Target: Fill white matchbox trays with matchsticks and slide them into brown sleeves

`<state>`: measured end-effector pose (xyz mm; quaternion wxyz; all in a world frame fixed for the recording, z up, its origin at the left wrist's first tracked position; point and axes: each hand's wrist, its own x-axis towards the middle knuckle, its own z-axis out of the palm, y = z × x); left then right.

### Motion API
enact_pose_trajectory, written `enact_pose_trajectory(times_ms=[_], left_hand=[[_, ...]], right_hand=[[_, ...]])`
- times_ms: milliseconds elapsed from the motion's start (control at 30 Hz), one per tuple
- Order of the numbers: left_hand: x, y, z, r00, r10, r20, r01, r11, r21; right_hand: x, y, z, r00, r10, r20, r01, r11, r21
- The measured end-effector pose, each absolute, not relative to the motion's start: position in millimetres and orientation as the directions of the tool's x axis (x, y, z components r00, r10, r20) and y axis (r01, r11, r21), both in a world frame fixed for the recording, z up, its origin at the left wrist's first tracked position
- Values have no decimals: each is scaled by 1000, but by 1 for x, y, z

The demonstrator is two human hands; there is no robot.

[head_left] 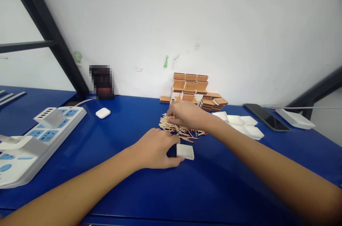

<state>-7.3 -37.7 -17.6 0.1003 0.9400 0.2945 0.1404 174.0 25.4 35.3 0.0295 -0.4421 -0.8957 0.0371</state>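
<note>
My left hand (157,148) steadies a small white matchbox tray (185,151) on the blue table, its thumb at the near edge and a finger at the far edge. The tray's inside looks bare. Just beyond lies a loose pile of red-tipped matches (184,133). My right hand (187,114) reaches over this pile, with thumb and fingers closed on matches at its left side; how many is hidden. Behind the right hand, stacked orange-brown matchboxes (190,85) stand by the wall. More white trays (240,122) lie to the right of the pile, partly behind my right forearm.
On the left are a power strip (77,114) with plugged-in adapters and a small white case (103,113). A blurred dark object (103,82) stands against the wall. A phone (265,116) and a white block with a cable (295,118) lie at the right.
</note>
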Motion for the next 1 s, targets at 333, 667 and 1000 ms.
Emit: enact_pose_trajectory(times_ms=[333,667,1000], left_hand=[[-8,-31,-17,713,673,194,618,-735,277],[-7,-28,-20,671,707,224,618,-700,359],[-5,-27,-18,656,717,235,597,-684,419]], right_hand=[[195,33,60,-593,800,94,762,595,-255],[218,-12,68,-682,731,2,652,609,-452],[219,-39,24,-664,748,5,645,576,-503]])
